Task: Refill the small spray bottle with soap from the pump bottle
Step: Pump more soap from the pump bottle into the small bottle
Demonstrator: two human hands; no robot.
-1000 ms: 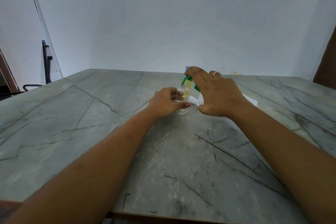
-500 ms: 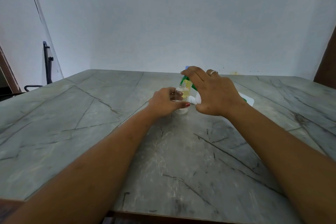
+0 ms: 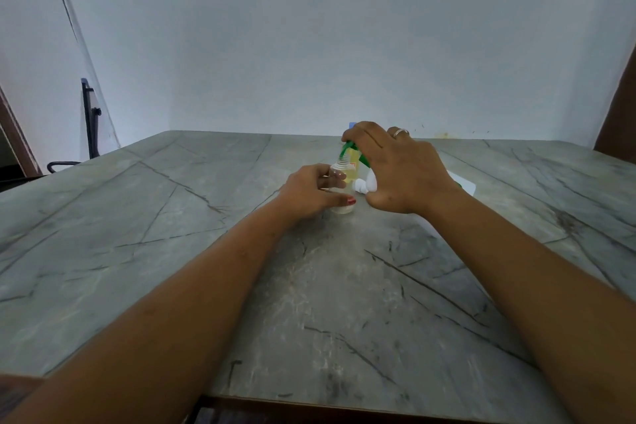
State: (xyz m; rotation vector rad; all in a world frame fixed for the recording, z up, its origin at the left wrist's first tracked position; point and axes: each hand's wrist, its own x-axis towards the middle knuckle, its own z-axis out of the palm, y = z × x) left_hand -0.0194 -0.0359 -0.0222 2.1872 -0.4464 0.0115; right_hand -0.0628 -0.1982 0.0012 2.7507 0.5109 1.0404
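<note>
Watching the head cam feed from my end. Far left there's a dark chair (image 3: pixel 90 120) against the wall, nothing to do with us. On the grey marble bench (image 3: pixel 192 251) the left hand (image 3: pixel 309 193) is clamped on the small spray bottle (image 3: pixel 340 167), fingers wrapped round the clear body, thumb low at the front. The bottle stands upright on the bench with its top off and the threaded neck open.

Touching it or just behind sits the pump bottle (image 3: pixel 354 170), yellowish soap inside, with its green spout pointing down at that open neck. A white cap (image 3: pixel 362 186) lies just right of the small bottle, probably the spray top.

The right hand (image 3: pixel 399 172) is curled over the pump head, fingertips bent down on the green part, so I'd call it closed on the pump.

What's changed in the last 1 second: barely anything on the left, the bottle and its hand stayed put. The right hand slid a touch left and settled over the pump. I read that as lined up and pumping, or about to. I can't tell how much soap is in the small bottle yet.

Off right, a white sheet (image 3: pixel 464 184) pokes out behind the wrist.
</note>
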